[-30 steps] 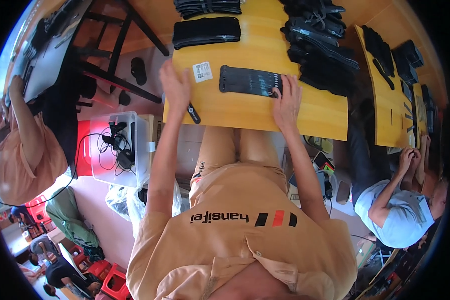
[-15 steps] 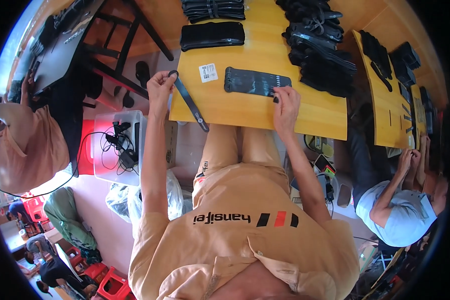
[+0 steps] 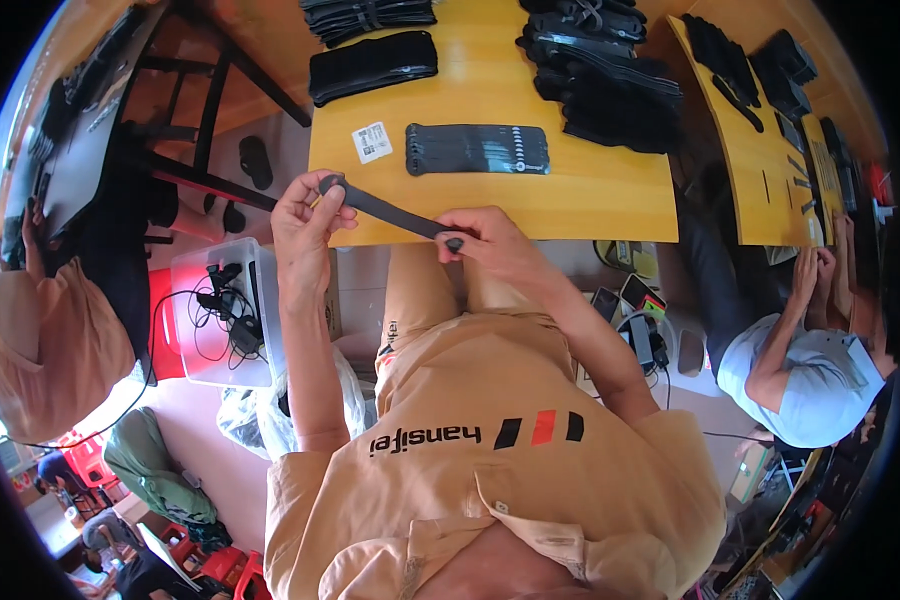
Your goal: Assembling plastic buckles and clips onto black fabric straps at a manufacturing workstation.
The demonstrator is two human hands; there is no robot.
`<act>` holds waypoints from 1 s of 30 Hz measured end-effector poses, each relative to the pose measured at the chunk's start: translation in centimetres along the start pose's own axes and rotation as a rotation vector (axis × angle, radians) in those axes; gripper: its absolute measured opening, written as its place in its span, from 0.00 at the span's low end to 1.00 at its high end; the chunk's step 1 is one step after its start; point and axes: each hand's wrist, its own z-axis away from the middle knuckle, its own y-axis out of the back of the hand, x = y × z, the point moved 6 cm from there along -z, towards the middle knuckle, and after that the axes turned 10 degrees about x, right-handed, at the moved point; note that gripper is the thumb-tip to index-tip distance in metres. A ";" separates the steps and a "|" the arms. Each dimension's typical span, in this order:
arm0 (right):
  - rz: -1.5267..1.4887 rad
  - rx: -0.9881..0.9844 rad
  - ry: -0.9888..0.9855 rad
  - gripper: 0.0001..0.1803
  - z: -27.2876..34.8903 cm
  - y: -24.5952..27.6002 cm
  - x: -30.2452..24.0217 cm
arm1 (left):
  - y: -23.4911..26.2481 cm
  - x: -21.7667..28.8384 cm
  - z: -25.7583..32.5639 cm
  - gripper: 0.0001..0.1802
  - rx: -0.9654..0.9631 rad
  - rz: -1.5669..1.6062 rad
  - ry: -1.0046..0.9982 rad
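My left hand (image 3: 308, 222) pinches one rounded end of a narrow black strap (image 3: 395, 211) between thumb and fingers. At the strap's other end, my right hand (image 3: 492, 246) is closed, its thumb beside a dark round tip. The strap slants down to the right in front of the yellow table's near edge. Beyond it, a neat row of similar dark straps (image 3: 470, 150) lies side by side on the table, with pale marks at the right end. A white printed label (image 3: 372, 143) lies to the left of that row.
The yellow table (image 3: 610, 200) also bears a folded black bundle (image 3: 373, 68), a banded stack (image 3: 368, 18) and a large black pile (image 3: 610, 90). A clear plastic bin (image 3: 220, 315) with cables stands on the floor at left. Co-workers sit at both sides.
My right hand has left the row of straps and come to the held strap's free end. The strap, which hung from my left hand, now stretches between both hands. The view has shifted slightly.
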 end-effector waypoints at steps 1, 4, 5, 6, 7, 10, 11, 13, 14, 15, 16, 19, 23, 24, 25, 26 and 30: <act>-0.003 0.003 -0.004 0.11 0.6 0.8 0.0 | 0.4 -1.0 0.0 0.10 -0.014 -0.021 0.031; 0.211 0.042 0.013 0.10 2.3 3.9 0.5 | 0.2 -3.8 -0.1 0.10 -0.015 -0.038 0.143; 0.128 0.141 -0.013 0.10 2.6 5.6 1.8 | 0.1 -4.7 -0.3 0.09 -0.025 -0.041 0.146; 0.047 0.245 -0.036 0.09 3.1 7.1 2.4 | -0.3 -5.3 -0.4 0.09 -0.027 -0.043 0.149; 0.044 0.247 -0.038 0.09 3.4 8.0 2.6 | -0.7 -5.9 -0.5 0.08 -0.032 -0.107 0.156; 0.102 0.403 -0.105 0.09 3.7 10.4 3.4 | -1.5 -8.0 -1.2 0.07 -0.082 -0.177 0.185; 0.107 0.484 -0.151 0.08 3.7 11.0 3.7 | -1.7 -8.6 -1.5 0.07 -0.084 -0.192 0.190; 0.109 0.578 -0.206 0.07 3.8 12.0 4.2 | -2.3 -9.5 -2.3 0.06 -0.098 -0.208 0.205; 0.086 0.649 -0.192 0.06 3.7 12.4 4.2 | -2.4 -9.7 -2.7 0.06 -0.075 -0.225 0.194; 0.066 0.716 -0.178 0.05 3.6 12.8 4.3 | -2.4 -9.9 -3.0 0.05 -0.048 -0.241 0.181; 0.064 0.724 -0.184 0.05 3.4 13.0 4.5 | -2.6 -10.3 -3.2 0.05 -0.054 -0.243 0.189; 0.023 0.802 -0.103 0.04 3.0 14.0 4.5 | -3.1 -10.9 -3.9 0.04 -0.032 -0.283 0.132; 0.067 0.834 -0.020 0.03 2.5 15.0 4.6 | -3.7 -11.2 -4.4 0.05 -0.015 -0.410 0.055; 0.128 0.860 0.038 0.02 2.3 15.3 4.4 | -3.7 -11.3 -4.5 0.05 0.007 -0.432 0.048; 0.128 0.864 0.033 0.02 2.2 15.4 4.4 | -3.8 -11.7 -4.7 0.05 0.003 -0.432 0.053; 0.167 0.887 0.016 0.02 2.2 15.6 4.3 | -3.6 -12.0 -4.9 0.05 0.026 -0.429 0.040; 0.196 0.917 0.040 0.02 1.7 16.0 4.7 | -3.3 -12.7 -5.2 0.05 0.047 -0.420 0.038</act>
